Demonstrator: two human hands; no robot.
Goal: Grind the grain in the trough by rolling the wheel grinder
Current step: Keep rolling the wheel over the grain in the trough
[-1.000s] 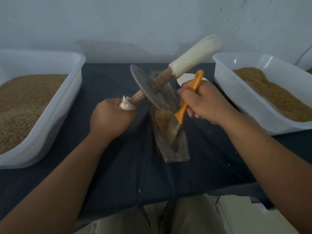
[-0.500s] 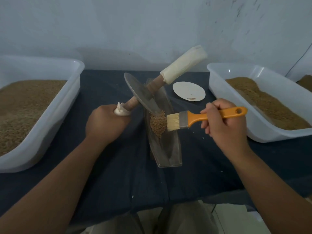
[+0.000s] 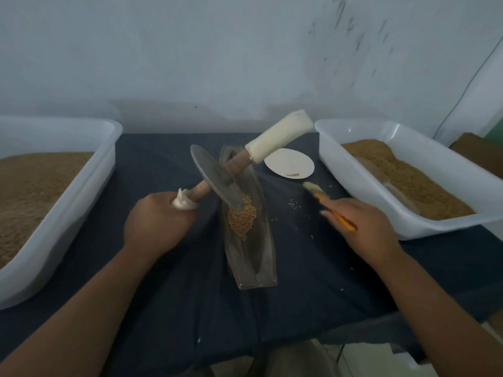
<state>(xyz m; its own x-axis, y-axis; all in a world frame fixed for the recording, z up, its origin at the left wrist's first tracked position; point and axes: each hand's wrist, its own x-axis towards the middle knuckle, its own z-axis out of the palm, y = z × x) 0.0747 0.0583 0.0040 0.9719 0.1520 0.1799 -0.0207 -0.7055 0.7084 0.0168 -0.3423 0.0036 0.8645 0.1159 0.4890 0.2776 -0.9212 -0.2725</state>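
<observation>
Left fingers [image 3: 163,204] grip the wheel grinder [image 3: 215,175] left of grain [image 3: 242,217].

bare cloth [image 3: 168,308] in front, tubs [image 3: 81,191] [image 3: 424,229] flank, trough [image 3: 253,268] and tilted wheel grinder [image 3: 215,175] mid-table

A narrow, boat-shaped grey metal trough [image 3: 261,270] lies lengthwise on a dark blue cloth-covered table [image 3: 168,295], its squared near end towards the viewer. A small heap of golden-brown grain [image 3: 242,216] sits in the channel around its middle. The wheel grinder [image 3: 215,175], a thin grey metal disc on a wooden axle with white cloth-wrapped ends, stands tilted, its lower rim in the far edge of the heap. The left hand [image 3: 155,224] grips the axle's lower end; the other end points up and to the right.
</observation>
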